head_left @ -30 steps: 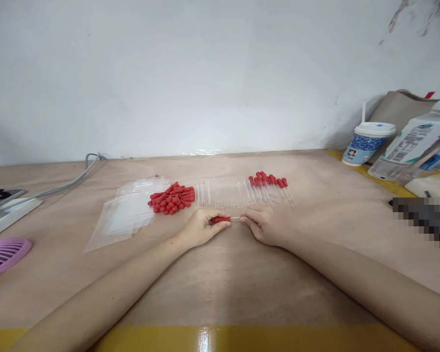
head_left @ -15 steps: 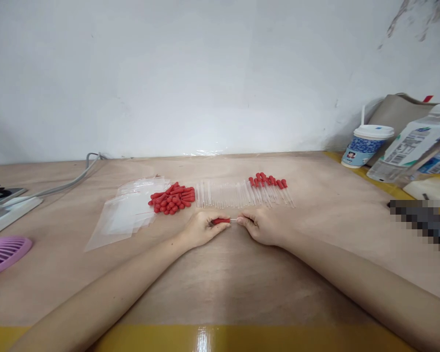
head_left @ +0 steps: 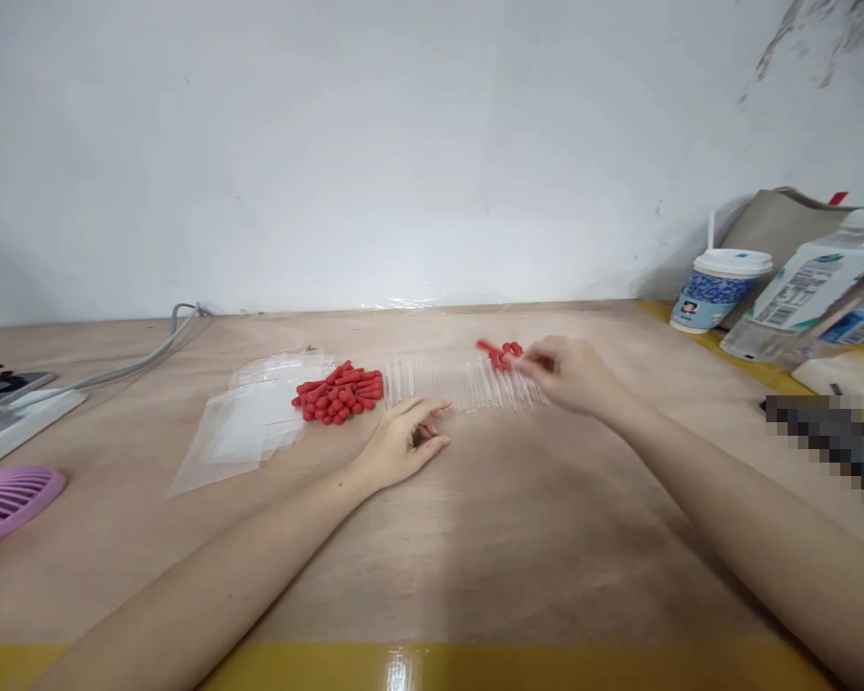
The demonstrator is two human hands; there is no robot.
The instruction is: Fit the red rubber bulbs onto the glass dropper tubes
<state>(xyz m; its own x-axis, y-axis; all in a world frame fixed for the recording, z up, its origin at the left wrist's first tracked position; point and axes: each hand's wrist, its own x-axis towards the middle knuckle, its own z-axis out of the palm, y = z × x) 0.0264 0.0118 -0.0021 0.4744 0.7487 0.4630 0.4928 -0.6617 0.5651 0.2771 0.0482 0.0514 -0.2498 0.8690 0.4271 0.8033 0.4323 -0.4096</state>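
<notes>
Fingers of the right hand (head_left: 562,372) clamped a capped tube (head_left: 487,345), its red end toward ten o'clock; finished tubes (head_left: 513,350) lay just beside — bare tubes (head_left: 441,382) at one o'clock from the left hand (head_left: 403,446) and loose bulbs (head_left: 338,392) at ten were yet unjoined; left fingers stood apart

The right grip (head_left: 568,372) pinches a blurred dropper (head_left: 488,346), its red end pointing left, beside a cluster of red-capped droppers (head_left: 514,349). Just beyond the left grip (head_left: 401,444) (loosely curled and parted) lie clear tubes (head_left: 439,379), with red bulbs (head_left: 338,392) to its left and plastic bags (head_left: 252,413) farther left.
</notes>
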